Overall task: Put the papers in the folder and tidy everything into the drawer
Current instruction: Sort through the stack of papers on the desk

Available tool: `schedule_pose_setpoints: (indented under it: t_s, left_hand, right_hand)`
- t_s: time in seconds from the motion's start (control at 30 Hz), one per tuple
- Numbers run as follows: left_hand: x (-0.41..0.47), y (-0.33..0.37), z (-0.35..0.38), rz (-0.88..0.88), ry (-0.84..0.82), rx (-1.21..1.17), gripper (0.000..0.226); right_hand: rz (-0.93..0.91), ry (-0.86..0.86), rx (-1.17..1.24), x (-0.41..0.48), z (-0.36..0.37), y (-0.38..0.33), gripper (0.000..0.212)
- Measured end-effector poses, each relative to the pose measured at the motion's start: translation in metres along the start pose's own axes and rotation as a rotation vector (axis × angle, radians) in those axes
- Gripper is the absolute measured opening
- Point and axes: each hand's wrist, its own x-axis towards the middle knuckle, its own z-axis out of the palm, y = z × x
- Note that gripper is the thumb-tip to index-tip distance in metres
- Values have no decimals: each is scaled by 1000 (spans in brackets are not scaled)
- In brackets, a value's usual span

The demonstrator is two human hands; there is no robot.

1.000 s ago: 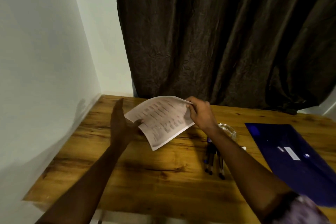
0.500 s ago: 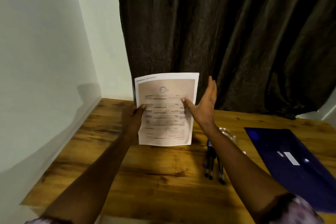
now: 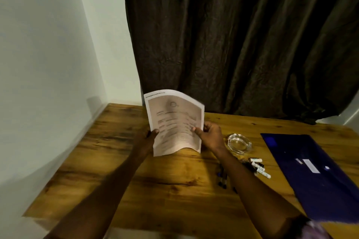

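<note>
A printed stack of papers point(image 3: 174, 122) stands upright above the wooden table point(image 3: 108, 161), bowed a little and blurred by motion. My left hand point(image 3: 145, 139) grips its left edge with the thumb on the front. My right hand point(image 3: 208, 136) pinches the right edge. A dark blue folder point(image 3: 314, 172) lies flat on the table at the right, closed, with a small white label on it. No drawer is in view.
A clear glass ashtray point(image 3: 239, 142) sits just right of my right hand. Small white and dark markers or clips point(image 3: 258, 166) lie beside the folder. Pens point(image 3: 222, 178) are partly hidden under my right forearm. A dark curtain hangs behind; a pale wall bounds the left.
The papers were lifted from a tilted hold to upright, and now have dropped lower and bowed. My right hand went from flat against the edge to pinching it.
</note>
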Motion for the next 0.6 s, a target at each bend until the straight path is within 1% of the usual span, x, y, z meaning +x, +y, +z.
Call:
schedule_pose_setpoints:
  t_s: [0.1, 0.2, 0.27, 0.37, 0.43, 0.53, 0.6]
  left_hand:
    - [-1, 2, 1, 42, 19, 136, 30]
    - [1, 14, 4, 69, 75, 154, 30]
    - [0, 13, 5, 45, 66, 175, 32]
    - [-6, -2, 4, -53, 24, 206, 35]
    - [-9, -7, 4, -110, 45, 188, 37]
    - [-6, -1, 6, -56, 93, 189, 35]
    - [-6, 1, 8, -55, 66, 199, 35]
  right_hand:
    - [13, 30, -22, -3, 3, -3, 22]
    - [17, 88, 19, -5, 4, -7, 26]
    - [40, 77, 5, -6, 6, -2, 25]
    - [72, -33, -59, -10, 9, 10, 25]
    - [66, -25, -94, -12, 8, 14, 25]
    - [14, 42, -75, -14, 6, 10, 23]
    - [16, 33, -90, -13, 6, 11, 22]
